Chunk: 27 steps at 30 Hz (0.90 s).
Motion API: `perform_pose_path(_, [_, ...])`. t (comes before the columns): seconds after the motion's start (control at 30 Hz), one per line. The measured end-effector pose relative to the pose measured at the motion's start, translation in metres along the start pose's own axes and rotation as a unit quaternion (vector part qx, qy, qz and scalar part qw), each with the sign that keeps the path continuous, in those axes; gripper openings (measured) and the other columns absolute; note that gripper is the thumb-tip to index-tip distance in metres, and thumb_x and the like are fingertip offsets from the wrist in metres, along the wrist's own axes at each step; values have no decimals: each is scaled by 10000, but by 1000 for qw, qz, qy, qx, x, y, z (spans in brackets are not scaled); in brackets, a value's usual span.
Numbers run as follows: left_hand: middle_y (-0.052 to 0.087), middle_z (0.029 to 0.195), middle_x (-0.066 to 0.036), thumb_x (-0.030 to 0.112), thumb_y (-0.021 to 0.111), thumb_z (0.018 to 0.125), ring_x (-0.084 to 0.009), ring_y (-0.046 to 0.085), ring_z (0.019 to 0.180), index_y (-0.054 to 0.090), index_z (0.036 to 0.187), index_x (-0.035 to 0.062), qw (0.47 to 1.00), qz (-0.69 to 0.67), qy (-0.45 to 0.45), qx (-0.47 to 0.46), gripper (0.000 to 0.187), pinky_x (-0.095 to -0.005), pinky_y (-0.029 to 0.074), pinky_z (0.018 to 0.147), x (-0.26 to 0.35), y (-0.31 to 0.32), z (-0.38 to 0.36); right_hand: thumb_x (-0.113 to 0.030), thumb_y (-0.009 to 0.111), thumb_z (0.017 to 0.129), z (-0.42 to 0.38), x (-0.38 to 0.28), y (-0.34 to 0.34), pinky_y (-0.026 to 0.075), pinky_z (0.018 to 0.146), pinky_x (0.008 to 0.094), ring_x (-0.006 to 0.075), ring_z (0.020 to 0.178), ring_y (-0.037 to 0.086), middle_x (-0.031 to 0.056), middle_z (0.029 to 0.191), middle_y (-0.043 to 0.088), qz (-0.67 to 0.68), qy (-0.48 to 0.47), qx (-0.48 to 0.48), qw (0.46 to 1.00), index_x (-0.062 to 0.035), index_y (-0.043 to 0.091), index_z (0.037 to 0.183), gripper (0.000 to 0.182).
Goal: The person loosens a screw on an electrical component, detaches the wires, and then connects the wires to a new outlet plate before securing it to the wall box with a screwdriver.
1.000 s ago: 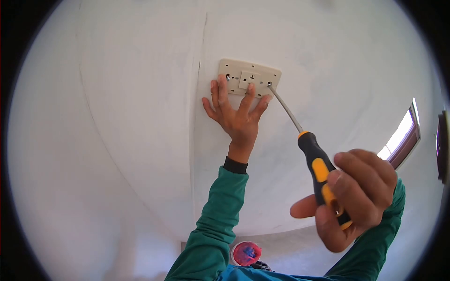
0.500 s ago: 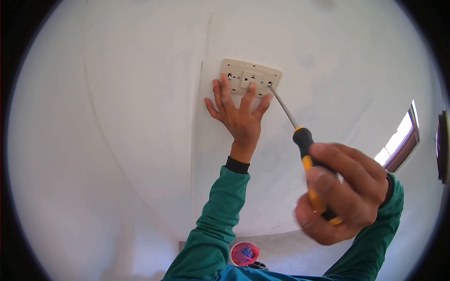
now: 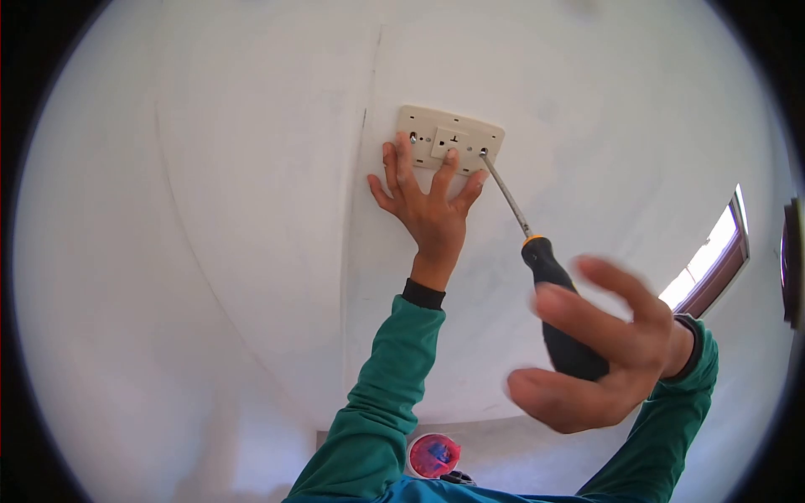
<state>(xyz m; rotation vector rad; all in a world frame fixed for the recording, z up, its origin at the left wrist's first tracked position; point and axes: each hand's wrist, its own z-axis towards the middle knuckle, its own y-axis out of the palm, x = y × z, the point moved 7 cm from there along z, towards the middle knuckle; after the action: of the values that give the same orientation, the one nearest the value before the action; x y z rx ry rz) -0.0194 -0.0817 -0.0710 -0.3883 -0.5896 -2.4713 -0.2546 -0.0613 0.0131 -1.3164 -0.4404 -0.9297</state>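
My left hand (image 3: 429,214) is spread against the wall, fingertips pressing the lower part of a beige outlet plate (image 3: 471,134). One fingertip lies on the socket insert (image 3: 450,141) in its middle. A screw (image 3: 412,138) shows in the plate's left slot. In the right slot sits the tip of a screwdriver (image 3: 549,267) with a dark, yellow-ringed handle, slanting down toward me. Around that handle, my right hand (image 3: 625,348) is loosely curled, blurred by motion, with some fingers lifted and the handle's butt against the palm.
The pale wall (image 3: 260,168) has a vertical edge left of the plate. A window (image 3: 713,251) with a brown frame is at the right, and a dark object (image 3: 791,264) stands past it. Below is a white bucket (image 3: 411,457) with a red and blue bag (image 3: 438,455).
My right hand has loosened from a tight wrap, its fingers opening and shifting round the screwdriver handle. The handle has turned, hiding its yellow stripe. My left hand stays put.
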Motion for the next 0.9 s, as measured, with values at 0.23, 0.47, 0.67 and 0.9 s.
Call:
perform_pose_path(0.23, [342,1477,-193,503,724,781,-384,282,1376,668,1074,243,1000,-10,-5,-3,396,-566,65,1109,-2,1,-1,-198,716,819,-7,19,-7,586,558,349,333,779,643,162,1057,531,-144,23,40,989,-134,499,1096,357])
perform_pose_path(0.47, [348,1476,-179,498,724,782,-380,281,1378,668,1083,245,1000,-22,-7,5,397,-571,56,1111,-2,2,-2,-142,627,875,-9,22,-15,604,630,423,352,934,664,146,1165,577,-139,65,-13,988,-118,495,1098,260])
perform_pose_path(0.67, [349,1477,-166,491,745,762,-385,294,1373,676,1051,236,1000,-19,-2,13,392,-569,56,1110,-3,2,-2,-165,627,874,-12,25,-17,550,835,560,396,950,643,137,1209,558,-67,159,-13,985,-162,508,1149,300])
perform_pose_path(0.9, [378,1459,-174,491,735,774,-380,294,1375,683,1018,236,1000,-17,-4,16,357,-566,47,1118,-2,0,0,-215,678,823,-6,10,0,573,803,531,388,1022,610,154,1164,526,-71,82,13,994,-147,500,1127,359])
